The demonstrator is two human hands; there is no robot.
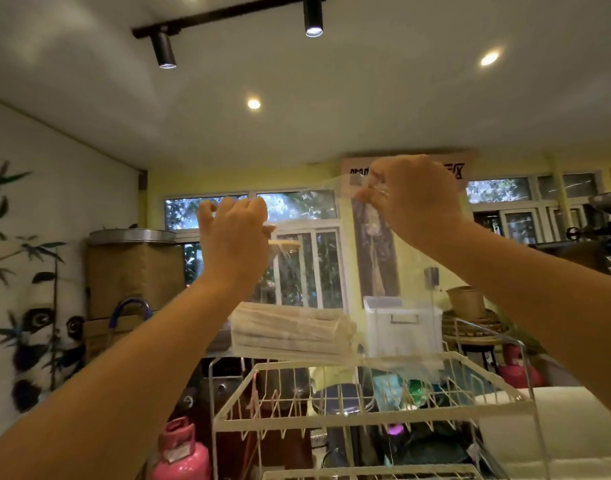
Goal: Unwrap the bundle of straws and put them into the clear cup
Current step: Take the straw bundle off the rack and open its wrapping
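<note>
Two hands raised: left hand (233, 233) and right hand (415, 199) pinching barely visible clear wrap (335, 258); straw bundle (292, 336) hanging level, long axis left-right.

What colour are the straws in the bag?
Pale beige straws, best seen in the head view.

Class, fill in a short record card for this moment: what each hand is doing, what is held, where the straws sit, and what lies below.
left hand: raised, pinching the top edge of the clear plastic bag
right hand: raised, pinching the bag's other top edge
straws: pale bundle lying crosswise at the bag's bottom
below: white wire dish rack
clear cup: not identifiable
stage: straws not yet out of the wrapping
</note>
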